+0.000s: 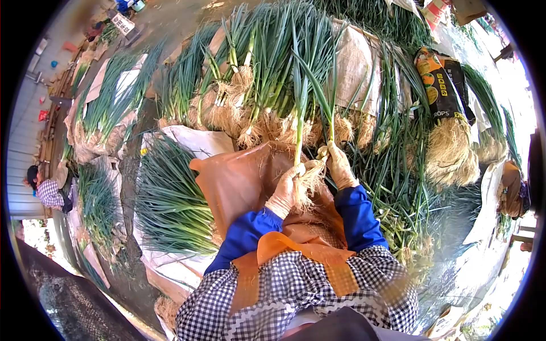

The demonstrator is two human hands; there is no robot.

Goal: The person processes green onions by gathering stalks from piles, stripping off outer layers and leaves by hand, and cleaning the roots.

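In front of my apron, both hands wear pale, soiled gloves. My left hand is closed round the lower end of an upright green onion. Tangled tan roots hang between the two hands. My right hand, also closed, grips the base of a second green onion, whose leaves fan upward. The two stalks stand apart, their root ends close together. My fingertips are partly hidden by the roots.
Thick rows of green onions lie ahead, roots toward me. A trimmed pile rests on white sheeting at left; loose leaves and stalks lie at right. A black printed bag covers another bundle. Another person is far left.
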